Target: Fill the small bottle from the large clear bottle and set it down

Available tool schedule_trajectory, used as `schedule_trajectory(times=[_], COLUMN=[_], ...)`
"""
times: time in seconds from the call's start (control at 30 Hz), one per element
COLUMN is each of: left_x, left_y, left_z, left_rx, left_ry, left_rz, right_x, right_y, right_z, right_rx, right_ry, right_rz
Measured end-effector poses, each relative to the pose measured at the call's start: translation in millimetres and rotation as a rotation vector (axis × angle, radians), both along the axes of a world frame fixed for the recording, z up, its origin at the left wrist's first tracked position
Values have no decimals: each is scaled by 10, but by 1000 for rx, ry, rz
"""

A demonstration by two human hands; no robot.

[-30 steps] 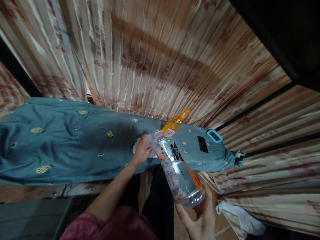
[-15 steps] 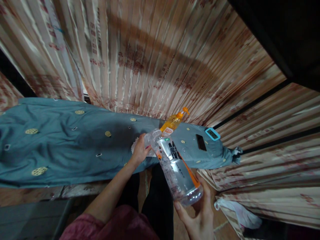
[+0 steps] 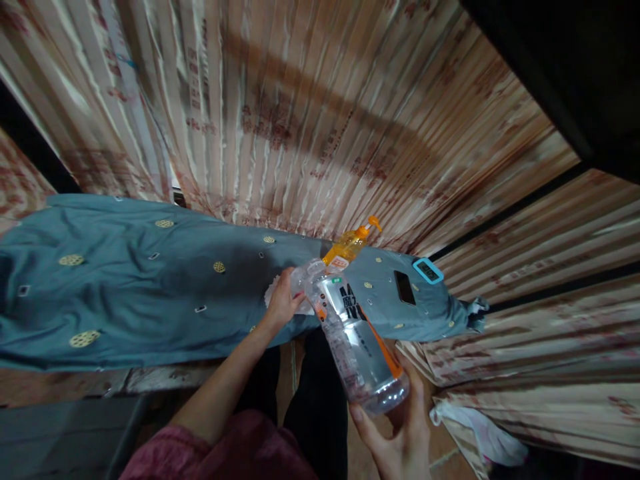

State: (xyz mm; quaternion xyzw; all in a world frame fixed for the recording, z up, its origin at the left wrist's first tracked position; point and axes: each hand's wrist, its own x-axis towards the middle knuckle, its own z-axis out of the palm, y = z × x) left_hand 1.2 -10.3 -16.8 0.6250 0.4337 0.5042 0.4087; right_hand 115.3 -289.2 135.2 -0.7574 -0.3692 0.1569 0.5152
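A large clear plastic bottle [image 3: 357,340] with a silver and orange label lies tilted in front of me between both hands. My right hand [image 3: 400,427] is closed around its base, with the thumb on the near side. At the upper end my left hand [image 3: 283,300] is closed on the bottle's clear neck end. Some crumpled white material [image 3: 270,292] shows by the left fingers; whether it is gripped or lies beneath, I cannot tell. Just beyond the neck stands an orange pump bottle [image 3: 349,245], partly hidden by the clear bottle.
A blue-green patterned cloth [image 3: 150,300] covers the long surface ahead. A dark phone [image 3: 405,287] and a light-blue digital clock [image 3: 428,271] rest on its right part. Pleated curtains [image 3: 280,133] hang behind and to the right. A white bag [image 3: 485,433] is low at right.
The view has shifted slightly, so the surroundings sit a little further right. Both hands keep the same hold on the clear bottle.
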Motion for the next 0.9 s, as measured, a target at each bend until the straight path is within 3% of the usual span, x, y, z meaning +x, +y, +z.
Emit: schedule_trajectory(times=[0.67,0.9], left_x=[-45,-24], left_y=[-19,-9], left_z=[130,82], left_rx=[-87,-39], left_ry=[39,24], left_rz=[-39,-4], right_x=[40,32], right_y=[11,14], right_z=[-21,-7], right_rx=[-3,-3], right_ry=[36,13], right_rz=[31,27])
